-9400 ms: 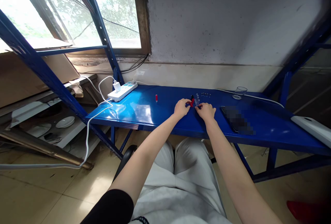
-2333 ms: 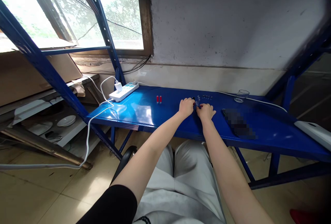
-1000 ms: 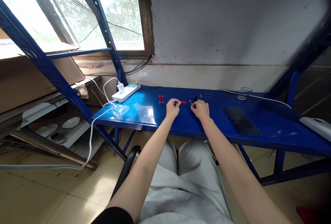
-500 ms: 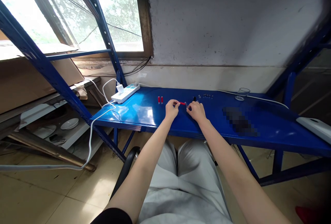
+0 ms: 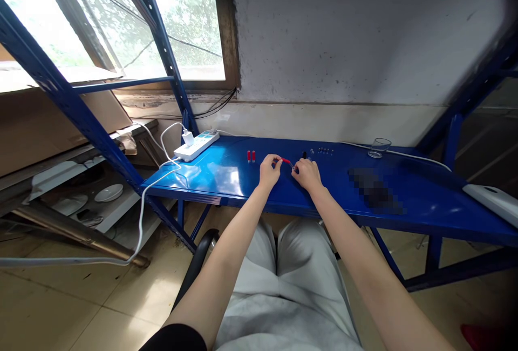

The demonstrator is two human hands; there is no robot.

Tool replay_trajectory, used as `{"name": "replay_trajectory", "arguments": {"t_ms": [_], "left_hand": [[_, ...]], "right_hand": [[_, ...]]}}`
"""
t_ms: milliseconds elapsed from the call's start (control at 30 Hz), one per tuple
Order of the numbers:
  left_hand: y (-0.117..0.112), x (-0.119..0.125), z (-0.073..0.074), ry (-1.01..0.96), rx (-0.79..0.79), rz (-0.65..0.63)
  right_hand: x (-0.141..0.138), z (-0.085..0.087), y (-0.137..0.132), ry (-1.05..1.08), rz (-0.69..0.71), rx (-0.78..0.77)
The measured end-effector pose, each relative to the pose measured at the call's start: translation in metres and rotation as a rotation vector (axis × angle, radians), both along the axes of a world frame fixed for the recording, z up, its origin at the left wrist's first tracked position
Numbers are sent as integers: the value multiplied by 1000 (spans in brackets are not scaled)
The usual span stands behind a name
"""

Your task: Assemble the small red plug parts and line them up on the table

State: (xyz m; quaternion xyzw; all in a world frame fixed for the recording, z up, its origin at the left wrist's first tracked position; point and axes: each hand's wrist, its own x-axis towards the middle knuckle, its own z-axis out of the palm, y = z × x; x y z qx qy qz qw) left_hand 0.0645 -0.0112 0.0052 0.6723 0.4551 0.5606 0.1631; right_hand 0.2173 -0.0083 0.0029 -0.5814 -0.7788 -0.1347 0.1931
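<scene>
My left hand rests on the blue table and pinches one end of a small red stick-like piece. My right hand meets the piece's other end with closed fingers; what it holds there is too small to name. Two short red pieces stand side by side just left of my left hand. A small black piece and a row of tiny dark parts lie just beyond my right hand.
A white power strip with a plugged charger and cable sits at the table's back left. A small glass stands at the back right, a dark flat object right of my hands, a white object at the far right edge.
A second red piece now stands beside the first one on the left. Both hands shifted left from the small parts, and the red stick has come between them.
</scene>
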Motion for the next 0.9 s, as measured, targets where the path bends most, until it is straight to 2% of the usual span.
{"name": "replay_trajectory", "arguments": {"t_ms": [167,500,900], "left_hand": [[-7,1,2,98,69,-92],[-8,3,-1,367,54,-181],[-3,2,-7,420,73,-176]], "right_hand": [[0,1,-2,18,2,12],[3,-1,0,183,-63,4],[5,-2,-1,301,-44,29]]}}
